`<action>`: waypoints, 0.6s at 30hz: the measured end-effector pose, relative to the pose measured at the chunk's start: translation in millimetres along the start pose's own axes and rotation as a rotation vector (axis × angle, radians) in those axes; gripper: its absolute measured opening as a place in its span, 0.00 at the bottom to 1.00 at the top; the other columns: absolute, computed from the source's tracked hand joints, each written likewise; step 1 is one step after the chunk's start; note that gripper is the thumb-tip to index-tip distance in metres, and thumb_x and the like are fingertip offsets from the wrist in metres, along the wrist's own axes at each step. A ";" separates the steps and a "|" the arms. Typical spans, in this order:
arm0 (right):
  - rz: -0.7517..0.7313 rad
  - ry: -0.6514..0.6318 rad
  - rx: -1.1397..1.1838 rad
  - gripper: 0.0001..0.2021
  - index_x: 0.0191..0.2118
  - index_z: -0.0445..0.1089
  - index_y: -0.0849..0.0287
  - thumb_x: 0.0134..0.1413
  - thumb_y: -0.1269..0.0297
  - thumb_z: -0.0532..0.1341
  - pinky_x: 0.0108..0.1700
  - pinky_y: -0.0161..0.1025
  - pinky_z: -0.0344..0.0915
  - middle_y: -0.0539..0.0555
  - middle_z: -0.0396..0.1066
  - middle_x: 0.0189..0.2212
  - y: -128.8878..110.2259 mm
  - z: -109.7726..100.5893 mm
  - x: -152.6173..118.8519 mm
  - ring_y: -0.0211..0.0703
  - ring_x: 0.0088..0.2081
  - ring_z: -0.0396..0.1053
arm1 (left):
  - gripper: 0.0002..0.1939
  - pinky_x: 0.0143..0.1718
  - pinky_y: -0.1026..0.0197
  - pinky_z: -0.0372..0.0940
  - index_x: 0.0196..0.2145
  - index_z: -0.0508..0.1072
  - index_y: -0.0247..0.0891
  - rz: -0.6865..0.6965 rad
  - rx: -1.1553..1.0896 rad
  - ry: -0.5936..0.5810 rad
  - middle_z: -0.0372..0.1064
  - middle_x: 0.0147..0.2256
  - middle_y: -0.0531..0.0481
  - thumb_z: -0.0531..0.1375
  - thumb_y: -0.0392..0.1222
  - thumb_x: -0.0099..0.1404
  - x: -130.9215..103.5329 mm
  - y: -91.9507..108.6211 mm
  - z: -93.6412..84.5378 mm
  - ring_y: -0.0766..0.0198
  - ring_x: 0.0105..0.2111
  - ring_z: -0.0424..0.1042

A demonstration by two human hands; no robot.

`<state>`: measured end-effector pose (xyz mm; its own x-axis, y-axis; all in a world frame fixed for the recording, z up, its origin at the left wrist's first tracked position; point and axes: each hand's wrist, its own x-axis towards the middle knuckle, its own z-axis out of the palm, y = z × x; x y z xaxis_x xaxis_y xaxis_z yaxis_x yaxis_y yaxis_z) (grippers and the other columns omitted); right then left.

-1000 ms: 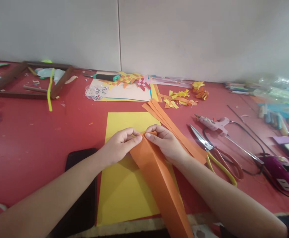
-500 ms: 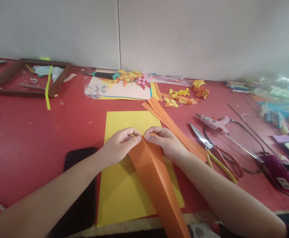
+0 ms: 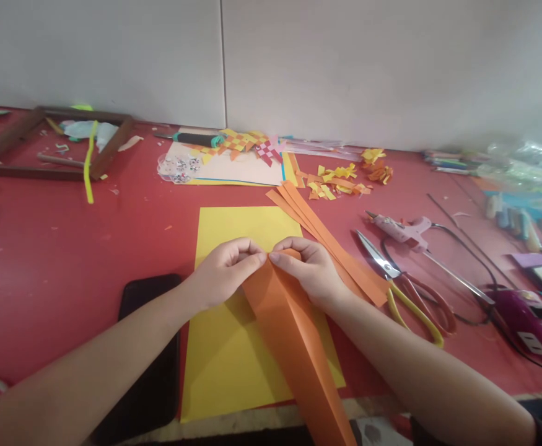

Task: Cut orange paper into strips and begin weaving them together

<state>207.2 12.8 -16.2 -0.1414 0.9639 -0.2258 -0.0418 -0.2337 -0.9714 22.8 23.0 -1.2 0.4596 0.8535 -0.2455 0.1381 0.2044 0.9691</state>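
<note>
Both hands pinch the top end of a creased orange paper sheet [image 3: 293, 334], close together. My left hand [image 3: 227, 272] grips its left side between thumb and fingers. My right hand [image 3: 310, 269] grips just beside it, thumb on top. The sheet slopes down toward me, past the table's front edge, with a lengthwise fold. Beneath it lies a yellow paper sheet [image 3: 224, 365], flat on the red table. Long orange paper strips [image 3: 331, 248] fan out behind my right hand and wrist.
Scissors [image 3: 391, 272] and a pink glue gun [image 3: 403, 232] with its cable lie to the right, near a purple power box [image 3: 528, 322]. A black phone-like slab [image 3: 152, 365] sits under my left forearm. Behind are paper scraps [image 3: 338, 179], a cutter [image 3: 196, 140] and a brown frame [image 3: 33, 176].
Almost nothing differs. Both hands keep their pinch on the orange sheet, and the view has shifted very slightly.
</note>
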 end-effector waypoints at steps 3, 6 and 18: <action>-0.036 0.024 -0.073 0.11 0.27 0.73 0.57 0.46 0.56 0.70 0.28 0.35 0.62 0.47 0.69 0.23 1.0 0.3 0.2 0.35 0.25 0.64 | 0.12 0.30 0.63 0.54 0.31 0.68 0.37 0.000 0.003 0.010 0.60 0.27 0.57 0.57 0.49 0.66 0.4 -2.2 0.1 0.68 0.27 0.59; -0.089 0.054 -0.153 0.10 0.27 0.73 0.57 0.46 0.56 0.69 0.28 0.34 0.61 0.47 0.69 0.23 1.6 0.5 1.2 0.35 0.25 0.63 | 0.13 0.31 0.63 0.56 0.31 0.69 0.37 -0.008 -0.023 0.024 0.62 0.27 0.56 0.58 0.49 0.65 0.7 -3.7 0.3 0.68 0.28 0.61; -0.246 0.116 -0.312 0.07 0.27 0.73 0.57 0.47 0.59 0.67 0.30 0.35 0.65 0.49 0.73 0.25 -1.3 3.1 0.0 0.37 0.26 0.67 | 0.11 0.31 0.63 0.58 0.30 0.71 0.38 -0.008 -0.094 0.038 0.66 0.28 0.56 0.59 0.48 0.64 1.7 -2.1 0.6 0.67 0.28 0.64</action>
<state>204.2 12.8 -14.8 -0.0513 0.9983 0.0263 0.2444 0.0381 -0.9689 23.8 23.8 -3.7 0.4247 0.8689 -0.2542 0.0580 0.2541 0.9654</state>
